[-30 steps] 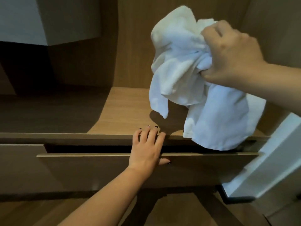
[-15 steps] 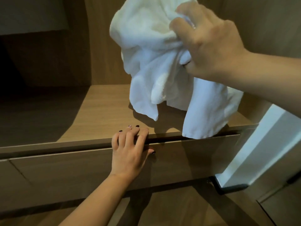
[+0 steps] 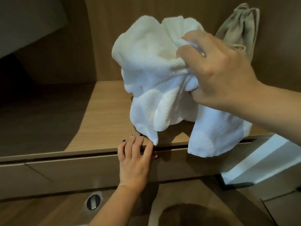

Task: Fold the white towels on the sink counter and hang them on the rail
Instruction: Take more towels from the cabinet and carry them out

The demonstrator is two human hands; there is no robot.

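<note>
A: Now, right hand (image 3: 223, 75): where, and what is it doing?

B: Upper right of view. Fingers curled round a bunched white towel (image 3: 156, 75), held above the wooden shelf (image 3: 104, 115). One towel end hangs past the shelf's front edge, in front of the drawer front (image 3: 81, 173).

A: Left hand (image 3: 135, 162)?

B: Flat on the drawer front, fingers straight, tips at the narrow gap under the shelf edge. Nails dark. A towel corner hangs just beside the fingertips; contact cannot be told.

A: Anything else recorded?

B: A beige drawstring bag (image 3: 239, 31) hangs against the back panel, behind the right hand. A round recessed metal pull (image 3: 93, 201) sits in the lower wooden panel.
</note>
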